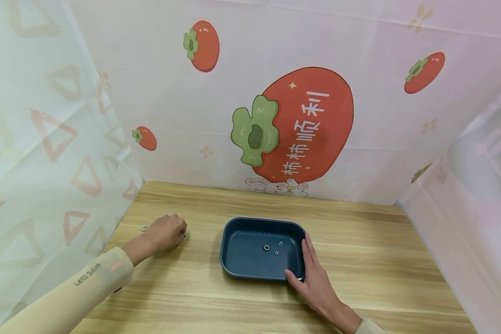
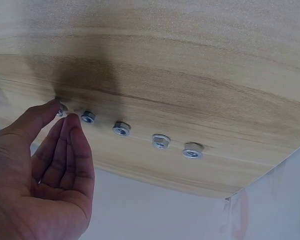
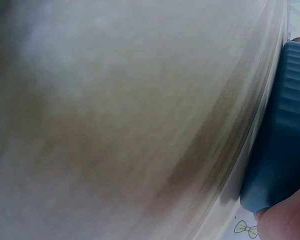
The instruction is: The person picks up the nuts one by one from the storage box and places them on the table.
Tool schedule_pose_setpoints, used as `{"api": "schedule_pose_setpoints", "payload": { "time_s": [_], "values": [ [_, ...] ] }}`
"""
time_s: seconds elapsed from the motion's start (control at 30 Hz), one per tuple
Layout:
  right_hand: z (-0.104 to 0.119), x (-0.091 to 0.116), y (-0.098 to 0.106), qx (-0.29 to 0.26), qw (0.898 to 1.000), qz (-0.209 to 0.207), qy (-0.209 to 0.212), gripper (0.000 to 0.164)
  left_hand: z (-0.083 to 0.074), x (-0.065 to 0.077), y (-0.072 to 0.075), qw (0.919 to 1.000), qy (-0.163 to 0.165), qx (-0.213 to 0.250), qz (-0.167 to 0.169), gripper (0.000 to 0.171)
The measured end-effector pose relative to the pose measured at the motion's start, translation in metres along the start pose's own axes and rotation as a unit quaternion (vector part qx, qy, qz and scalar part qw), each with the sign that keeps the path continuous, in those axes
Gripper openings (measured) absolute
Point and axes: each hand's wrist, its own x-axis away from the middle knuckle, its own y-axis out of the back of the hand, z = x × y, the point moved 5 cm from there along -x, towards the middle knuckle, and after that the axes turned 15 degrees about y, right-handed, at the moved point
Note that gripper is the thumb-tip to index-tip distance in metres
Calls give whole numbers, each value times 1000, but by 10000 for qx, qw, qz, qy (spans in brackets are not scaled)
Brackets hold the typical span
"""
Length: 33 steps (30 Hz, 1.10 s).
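The left hand (image 1: 165, 230) has thumb and fingertips narrow about 1 nut (image 2: 60, 112), pinch unclear, 4 more nuts (image 2: 121, 129) seemingly remaining beyond them, while 3 metal pieces (image 1: 266, 247), apparently done, lie in the tray (image 1: 246, 257) gripped by the right hand (image 1: 316, 280), left of its fingers.

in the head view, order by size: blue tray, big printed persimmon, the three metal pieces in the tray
1. Big printed persimmon
2. Blue tray
3. Leftmost metal piece
Far metal piece and near metal piece look smallest, too alike to rank.
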Motion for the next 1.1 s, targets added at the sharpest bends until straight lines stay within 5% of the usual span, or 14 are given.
{"api": "schedule_pose_setpoints", "payload": {
  "time_s": [0.43, 0.63, 1.1],
  "values": [
    [1, 1, 1, 21, 10000, -59, 62, 96, 0, -3, 2, 9992, 129, 335, -151, 44],
    [0, 0, 0, 69, 9999, -55, 83, 96, -5, -8, 10, 9981, 316, 396, -340, 16],
    [-2, -1, -2, -151, 9999, -50, 64, 100, -54, -25, 35, 9922, -53, 811, -941, 13]
  ]
}}
